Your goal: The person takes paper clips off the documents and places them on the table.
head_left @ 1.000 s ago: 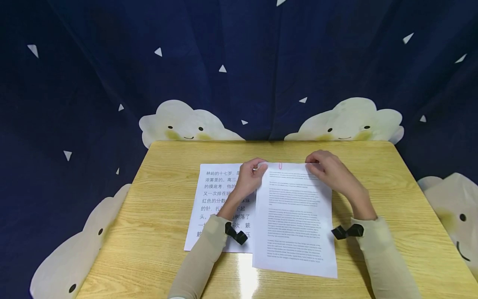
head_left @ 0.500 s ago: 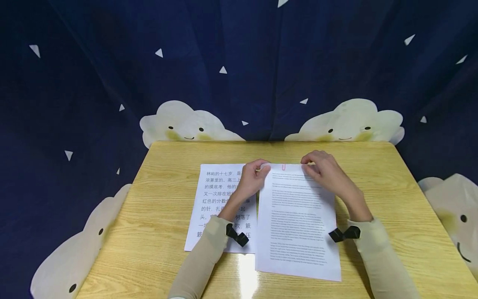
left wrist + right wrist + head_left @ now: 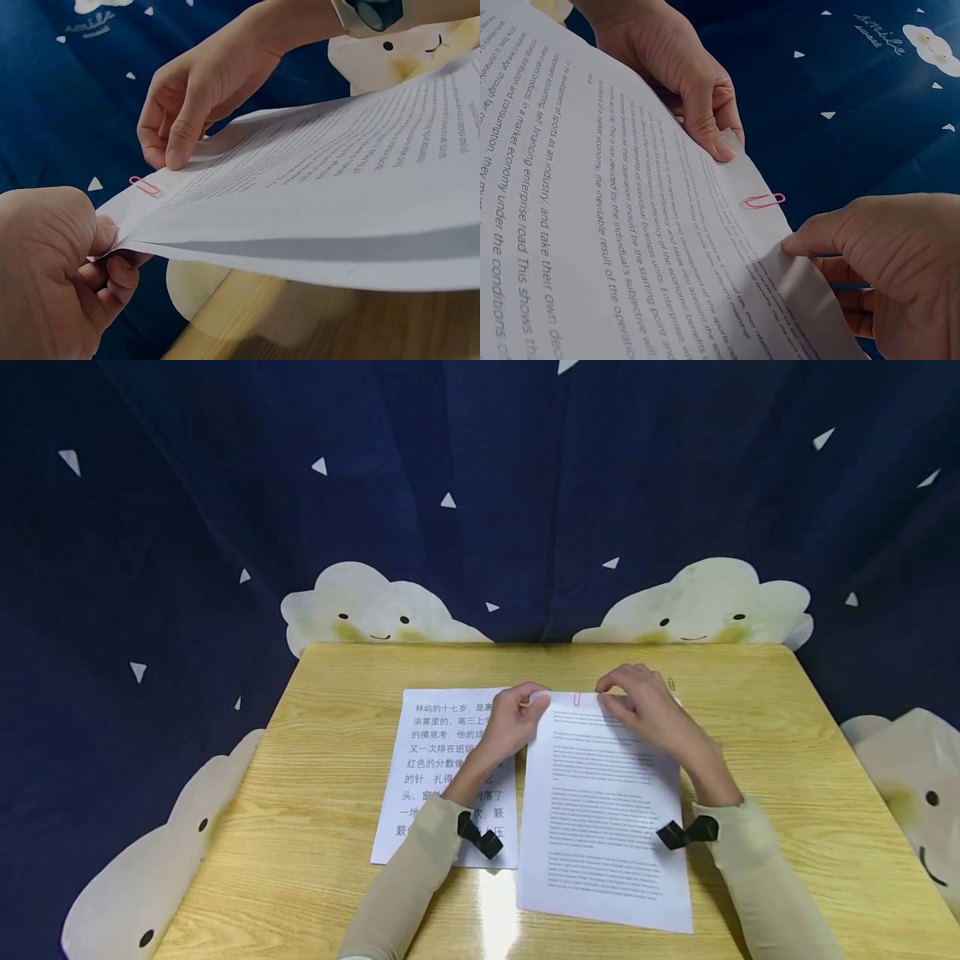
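Printed sheets of paper with small English text are held up off the table, a pink paper clip on their top edge. My left hand pinches the top left corner between thumb and fingers. Right of the clip, my right hand pinches the same edge, its thumb on the printed face and its other fingers behind. In the left wrist view the pink clip sits between both hands, and a gap shows under the sheets.
Another sheet with large Chinese characters lies flat at the left, partly under my left forearm. A green paper clip shows just behind my right hand. The wooden table ends at a dark blue curtain with clouds.
The sheets and my left hand have shifted right and slightly nearer. My right hand has moved left along the top edge, closer to the pink clip. The green clip has come into view.
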`<control>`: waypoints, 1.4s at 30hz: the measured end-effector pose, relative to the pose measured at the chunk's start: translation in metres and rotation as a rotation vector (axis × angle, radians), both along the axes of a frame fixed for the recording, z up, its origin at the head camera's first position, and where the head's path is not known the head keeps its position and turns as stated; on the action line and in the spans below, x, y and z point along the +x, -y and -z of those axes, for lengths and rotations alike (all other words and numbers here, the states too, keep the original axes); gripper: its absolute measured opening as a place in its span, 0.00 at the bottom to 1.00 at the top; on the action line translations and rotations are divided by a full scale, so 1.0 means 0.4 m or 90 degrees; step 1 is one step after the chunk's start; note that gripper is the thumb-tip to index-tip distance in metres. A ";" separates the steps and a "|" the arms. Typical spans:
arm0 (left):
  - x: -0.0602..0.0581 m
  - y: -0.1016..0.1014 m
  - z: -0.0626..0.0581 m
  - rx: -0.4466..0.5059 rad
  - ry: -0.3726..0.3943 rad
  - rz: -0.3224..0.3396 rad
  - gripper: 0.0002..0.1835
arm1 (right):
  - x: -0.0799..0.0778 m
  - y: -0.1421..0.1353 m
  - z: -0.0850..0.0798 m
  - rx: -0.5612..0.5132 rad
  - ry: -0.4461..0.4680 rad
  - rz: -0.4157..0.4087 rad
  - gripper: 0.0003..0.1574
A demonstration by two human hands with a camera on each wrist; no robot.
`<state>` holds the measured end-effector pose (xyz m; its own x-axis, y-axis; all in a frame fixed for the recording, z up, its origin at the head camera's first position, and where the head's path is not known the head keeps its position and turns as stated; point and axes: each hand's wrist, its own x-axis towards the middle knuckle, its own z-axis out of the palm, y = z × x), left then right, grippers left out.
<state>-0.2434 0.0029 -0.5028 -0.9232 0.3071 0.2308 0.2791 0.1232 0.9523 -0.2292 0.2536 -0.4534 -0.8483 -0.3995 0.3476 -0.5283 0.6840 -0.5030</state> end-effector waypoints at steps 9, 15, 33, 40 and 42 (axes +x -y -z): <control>0.007 -0.006 -0.004 -0.003 -0.011 0.006 0.10 | -0.002 0.009 0.006 -0.012 -0.003 -0.013 0.04; 0.009 -0.008 -0.006 -0.005 -0.004 0.006 0.10 | 0.002 0.017 0.003 -0.018 0.009 -0.020 0.04; 0.007 -0.012 -0.004 0.011 0.001 0.017 0.10 | 0.004 0.029 0.004 -0.039 0.002 -0.042 0.05; 0.006 -0.012 -0.004 0.016 0.007 0.018 0.10 | 0.005 0.034 0.004 -0.049 -0.011 -0.051 0.05; 0.007 -0.012 -0.005 0.011 0.004 0.015 0.10 | 0.006 0.035 0.003 -0.051 -0.004 -0.050 0.04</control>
<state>-0.2407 0.0078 -0.5009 -0.9172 0.3245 0.2312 0.2762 0.0996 0.9559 -0.2268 0.2398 -0.4544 -0.8136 -0.4349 0.3859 -0.5814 0.5986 -0.5511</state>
